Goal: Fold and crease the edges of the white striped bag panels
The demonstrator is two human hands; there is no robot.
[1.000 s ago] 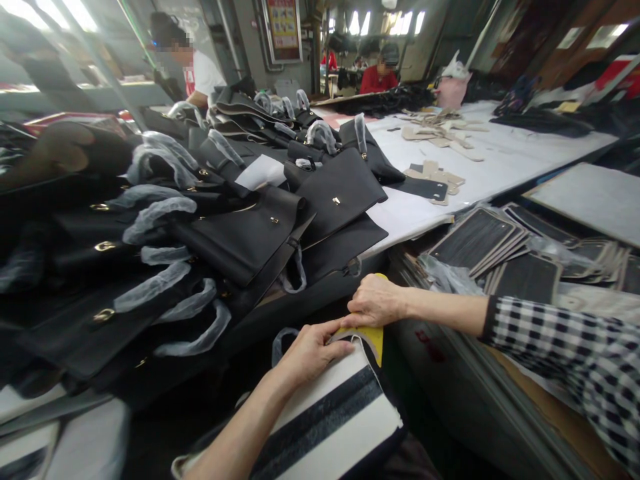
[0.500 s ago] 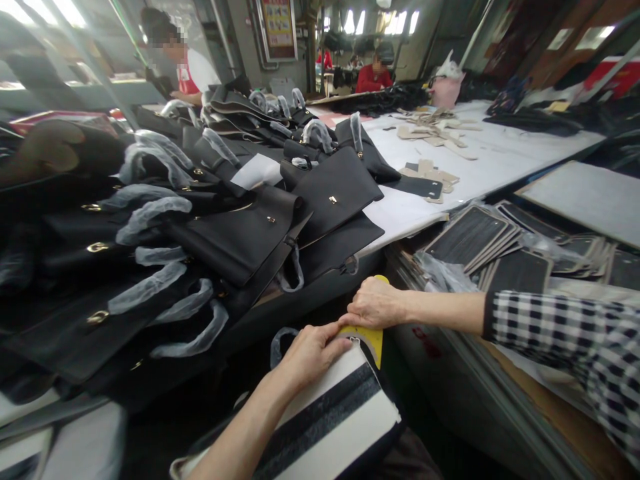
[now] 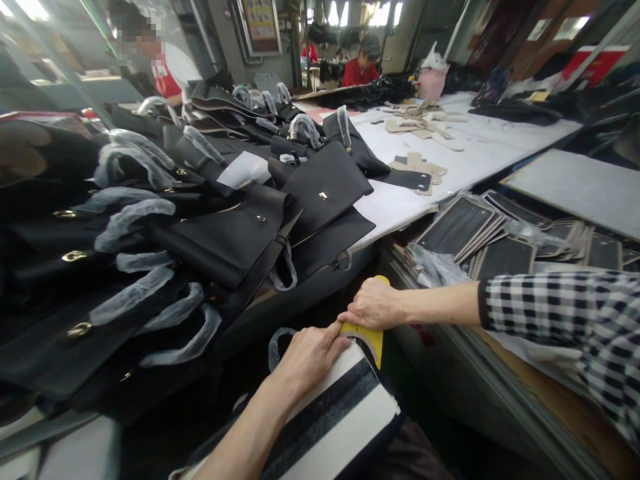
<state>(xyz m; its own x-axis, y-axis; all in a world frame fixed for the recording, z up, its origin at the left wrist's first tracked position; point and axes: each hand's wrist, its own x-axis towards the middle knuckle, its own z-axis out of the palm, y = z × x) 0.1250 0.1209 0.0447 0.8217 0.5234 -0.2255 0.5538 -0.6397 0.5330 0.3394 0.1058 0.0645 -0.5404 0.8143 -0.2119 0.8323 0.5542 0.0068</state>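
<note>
My right hand [image 3: 375,305] is closed around a yellow flat piece [image 3: 367,333] with a curved lower edge; its exact kind is unclear. Part of the yellow shows above the fist and part below, against the end of a white panel with a broad black stripe [image 3: 333,418]. That panel lies tilted across my lap over dark material. My left hand [image 3: 313,353] grips the panel's upper corner, thumb on the white face. Its forefinger reaches the yellow piece and meets my right hand. A plastic-wrapped handle [image 3: 275,350] sticks out beyond the left hand.
Black handbags [image 3: 220,233] with wrapped handles are heaped on the table at left. Beige cut pieces [image 3: 420,123] lie farther back on the white tabletop [image 3: 475,147]. Stacked dark panels [image 3: 455,227] are at right, above a bench edge. Two co-workers [image 3: 361,70] [image 3: 167,73] are beyond.
The view has shifted slightly, so the bags and table sit a little farther left and up. Both hands keep the same hold on the yellow piece and the panel.
</note>
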